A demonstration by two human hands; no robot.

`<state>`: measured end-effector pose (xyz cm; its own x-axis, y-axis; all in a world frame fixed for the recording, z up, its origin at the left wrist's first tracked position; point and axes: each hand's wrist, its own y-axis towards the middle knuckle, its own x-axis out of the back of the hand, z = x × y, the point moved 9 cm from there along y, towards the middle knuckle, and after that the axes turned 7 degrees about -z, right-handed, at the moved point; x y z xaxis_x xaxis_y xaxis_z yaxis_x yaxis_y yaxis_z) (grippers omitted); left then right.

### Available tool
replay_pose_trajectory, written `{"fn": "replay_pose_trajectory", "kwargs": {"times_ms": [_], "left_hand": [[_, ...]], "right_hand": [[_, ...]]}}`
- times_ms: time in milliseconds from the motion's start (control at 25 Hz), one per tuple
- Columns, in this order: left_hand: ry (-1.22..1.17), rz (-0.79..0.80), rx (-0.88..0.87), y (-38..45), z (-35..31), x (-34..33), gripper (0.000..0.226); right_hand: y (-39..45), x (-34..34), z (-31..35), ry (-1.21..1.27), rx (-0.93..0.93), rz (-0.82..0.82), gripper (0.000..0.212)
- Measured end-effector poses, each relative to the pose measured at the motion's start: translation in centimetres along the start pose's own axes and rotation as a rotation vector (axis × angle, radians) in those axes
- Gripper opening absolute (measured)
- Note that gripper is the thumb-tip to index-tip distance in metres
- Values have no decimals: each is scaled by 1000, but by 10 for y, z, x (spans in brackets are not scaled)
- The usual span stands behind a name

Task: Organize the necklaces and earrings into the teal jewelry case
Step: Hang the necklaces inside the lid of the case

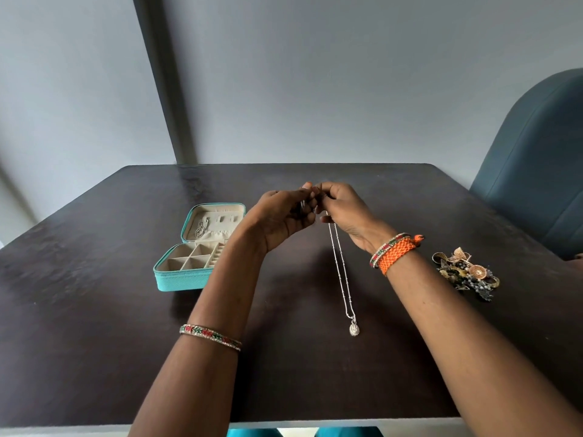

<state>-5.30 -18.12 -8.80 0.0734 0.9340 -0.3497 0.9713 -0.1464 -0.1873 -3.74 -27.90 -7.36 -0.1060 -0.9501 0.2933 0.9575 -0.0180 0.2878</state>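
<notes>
Fingers (307,192) of both hands pinch the silver necklace (342,272) mid-table.

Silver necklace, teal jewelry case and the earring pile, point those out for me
silver necklace (353,328), head view, on its pendant.
teal jewelry case (181,280), head view, on its front wall.
earring pile (467,272), head view, on its middle.

A dark brown wooden table (94,310) stood against a plain pale grey wall (347,74). A dark vertical strip (164,80) ran down that wall, and a blue-grey padded chair back (536,159) rose at the table's right edge.
</notes>
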Motion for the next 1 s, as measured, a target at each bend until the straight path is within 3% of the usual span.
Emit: {"fn": "replay_pose_trajectory", "kwargs": {"times_ms": [240,360,480,680,800,1000], "left_hand": [[-15,-23,55,-1,-2,12,17],[75,-121,-124,3,-12,17,17],[401,-284,-420,1,-36,26,23],[429,-334,-373,-16,-41,37,26],[529,-309,-454,-35,-57,33,21],[770,-284,-529,-71,-86,14,13]], "right_hand": [[-1,-11,8,-155,123,-25,29],[-1,-6,15,-218,220,-67,23],[-2,-1,20,-215,244,-90,21],[-10,-12,26,-78,215,1,20],[-26,-6,44,16,229,34,17],[-49,23,72,-24,307,-112,20]]}}
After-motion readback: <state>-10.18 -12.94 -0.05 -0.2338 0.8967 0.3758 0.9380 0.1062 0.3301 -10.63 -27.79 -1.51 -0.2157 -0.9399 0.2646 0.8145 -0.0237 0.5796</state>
